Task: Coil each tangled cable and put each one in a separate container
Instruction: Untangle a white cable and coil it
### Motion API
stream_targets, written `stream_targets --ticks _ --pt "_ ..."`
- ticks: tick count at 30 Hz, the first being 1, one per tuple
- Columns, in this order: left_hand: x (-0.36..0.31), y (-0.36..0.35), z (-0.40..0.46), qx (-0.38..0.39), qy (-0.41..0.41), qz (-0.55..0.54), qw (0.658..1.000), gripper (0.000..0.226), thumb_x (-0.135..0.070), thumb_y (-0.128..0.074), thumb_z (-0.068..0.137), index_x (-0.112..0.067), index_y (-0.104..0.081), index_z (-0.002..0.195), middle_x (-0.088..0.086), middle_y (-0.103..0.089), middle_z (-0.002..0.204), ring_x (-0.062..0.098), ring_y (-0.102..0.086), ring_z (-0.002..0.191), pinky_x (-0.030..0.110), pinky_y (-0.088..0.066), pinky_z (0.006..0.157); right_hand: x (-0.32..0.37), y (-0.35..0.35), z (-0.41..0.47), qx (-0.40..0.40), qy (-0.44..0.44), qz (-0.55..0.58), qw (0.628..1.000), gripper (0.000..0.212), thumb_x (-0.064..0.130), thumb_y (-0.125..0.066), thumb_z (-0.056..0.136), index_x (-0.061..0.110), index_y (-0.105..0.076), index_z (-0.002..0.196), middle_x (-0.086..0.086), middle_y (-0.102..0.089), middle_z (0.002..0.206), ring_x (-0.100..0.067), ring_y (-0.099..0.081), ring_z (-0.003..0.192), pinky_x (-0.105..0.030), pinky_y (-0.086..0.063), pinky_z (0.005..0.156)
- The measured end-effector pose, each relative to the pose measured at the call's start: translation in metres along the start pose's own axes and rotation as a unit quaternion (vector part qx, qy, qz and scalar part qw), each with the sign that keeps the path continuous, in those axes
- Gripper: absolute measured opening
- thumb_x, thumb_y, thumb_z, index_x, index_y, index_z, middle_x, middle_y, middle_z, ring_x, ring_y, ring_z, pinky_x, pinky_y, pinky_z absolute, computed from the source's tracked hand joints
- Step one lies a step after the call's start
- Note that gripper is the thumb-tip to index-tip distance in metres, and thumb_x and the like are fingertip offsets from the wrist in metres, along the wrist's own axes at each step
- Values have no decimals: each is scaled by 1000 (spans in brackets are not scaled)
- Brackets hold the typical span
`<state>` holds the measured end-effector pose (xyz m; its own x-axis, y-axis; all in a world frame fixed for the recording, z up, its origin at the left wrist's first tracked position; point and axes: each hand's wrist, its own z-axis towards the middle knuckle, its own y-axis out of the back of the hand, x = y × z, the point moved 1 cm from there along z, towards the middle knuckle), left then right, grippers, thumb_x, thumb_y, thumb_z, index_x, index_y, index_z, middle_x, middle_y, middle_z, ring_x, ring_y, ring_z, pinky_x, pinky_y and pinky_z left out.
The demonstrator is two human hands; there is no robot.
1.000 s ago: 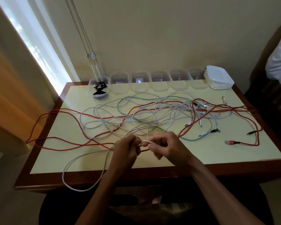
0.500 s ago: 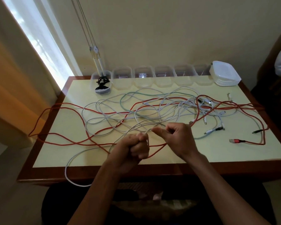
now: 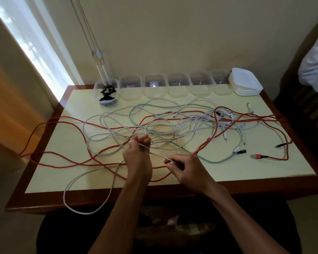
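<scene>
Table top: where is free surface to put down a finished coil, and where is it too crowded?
Free: the near right corner of the table, before the red plug; and the near left corner, left of the white loop. Crowded: the middle tangle, across to the right edge.

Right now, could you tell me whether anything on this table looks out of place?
Yes: the red cable droops in loops over the table's left edge, and a white cable hangs off the front, while both hands work another white strand.
</scene>
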<state>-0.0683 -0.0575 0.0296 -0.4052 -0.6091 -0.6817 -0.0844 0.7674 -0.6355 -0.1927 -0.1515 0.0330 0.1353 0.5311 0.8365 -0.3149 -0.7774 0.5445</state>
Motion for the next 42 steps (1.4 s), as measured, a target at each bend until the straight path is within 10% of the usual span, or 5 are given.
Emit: stream_targets --ticks 3,7,15,37,42 --pt "24 10 -16 192 -210 409 867 24 -9 -33 106 -7 -53 92 4 -63 72 5 -59 61 17 -47 60 -2 1 5 -19 37 4 999 17 16 -62 92 7 -72 82 0 -63 65 -9 -53 59 -30 -40 56" --pt "13 12 -22 345 -190 534 748 24 -10 -41 102 -10 -49 80 -7 -50 60 4 -45 53 20 -36 52 -5 24 13 -94 102 -27 990 7 18 -74 82 12 -78 81 8 -67 69 -4 -59 63 -19 -44 59" --pt "-32 -7 -21 479 182 405 757 33 -17 -35 102 1 -60 92 11 -54 59 16 -42 52 29 -37 63 -6 44 31 -144 198 -102 964 32 41 -67 85 10 -67 76 5 -53 69 -10 -47 61 -28 -40 53" --pt "7 -1 -73 453 374 -89 804 17 -8 -44 96 1 -57 102 -3 -35 60 8 -31 57 20 -37 62 -34 23 32 -165 120 -111 973 28 32 -48 96 13 -67 93 1 -61 85 -18 -59 76 -31 -48 64" --pt "-20 -7 -33 240 330 -253 877 23 3 -34 93 -5 -50 79 1 -37 57 14 -36 51 24 -43 56 -36 12 21 -101 113 -144 978 24 41 -49 97 20 -60 91 14 -47 82 -7 -47 71 -29 -44 59"
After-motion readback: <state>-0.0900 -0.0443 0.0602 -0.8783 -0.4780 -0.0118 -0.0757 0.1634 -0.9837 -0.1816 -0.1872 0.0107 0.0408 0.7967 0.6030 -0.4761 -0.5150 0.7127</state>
